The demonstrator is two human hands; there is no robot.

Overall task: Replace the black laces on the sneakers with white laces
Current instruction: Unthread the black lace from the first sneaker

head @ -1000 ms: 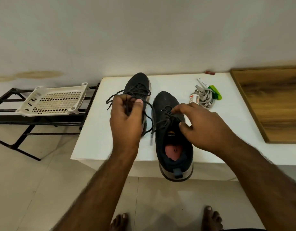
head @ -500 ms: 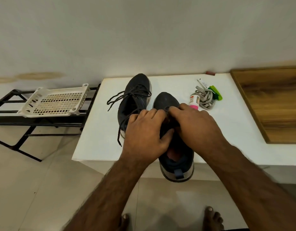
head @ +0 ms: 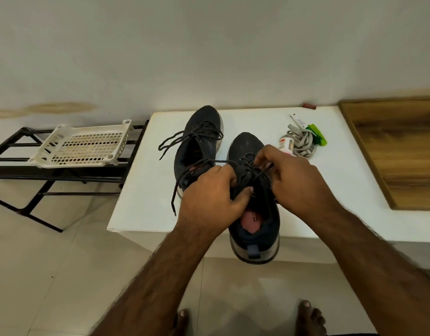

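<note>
Two dark sneakers stand side by side on a white table (head: 146,209). The left sneaker (head: 199,144) has its black lace untied and trailing loose over the table. The right sneaker (head: 252,214) sits nearer, its heel hanging over the table's front edge. My left hand (head: 211,192) grips the right sneaker's tongue and upper at its left side. My right hand (head: 291,180) pinches the black lace (head: 247,163) over that sneaker's eyelets. A bundle of white laces (head: 303,144) lies to the right of the sneakers.
A small labelled bottle (head: 285,144) and a green clip (head: 318,135) lie beside the white laces. A wooden board (head: 400,151) covers the table's right side. A white plastic basket (head: 85,146) rests on a black metal rack at the left. My bare feet stand on the tiled floor.
My left hand let go of the left sneaker's lace and came over to the right sneaker. Both hands now work at the right sneaker's lace, which is pulled looser.
</note>
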